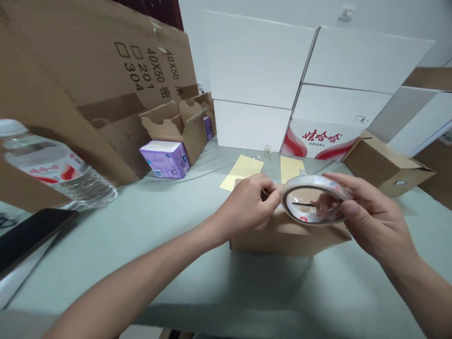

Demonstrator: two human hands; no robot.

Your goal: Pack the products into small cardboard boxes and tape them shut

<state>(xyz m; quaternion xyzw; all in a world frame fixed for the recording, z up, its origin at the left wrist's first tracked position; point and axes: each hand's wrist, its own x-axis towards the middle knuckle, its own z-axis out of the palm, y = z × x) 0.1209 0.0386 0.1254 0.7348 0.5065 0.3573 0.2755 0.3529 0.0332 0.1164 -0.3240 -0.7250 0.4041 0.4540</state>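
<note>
Clear tape roll (pixel 314 200), held up in your right hand (pixel 370 212), fingers curled around its rim; your left hand (pixel 245 202) pinches at its edge, above a cardboard box (pixel 289 238). Risk: a slackened pinch could let loose tape fold onto itself. Surface: pale green tabletop (pixel 148 226). Room: stacked white cartons (pixel 257 61), white wall (pixel 388 14).

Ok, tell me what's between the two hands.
In the head view, a roll of clear tape lies between the left hand and the right hand, held up by the right hand.
</note>
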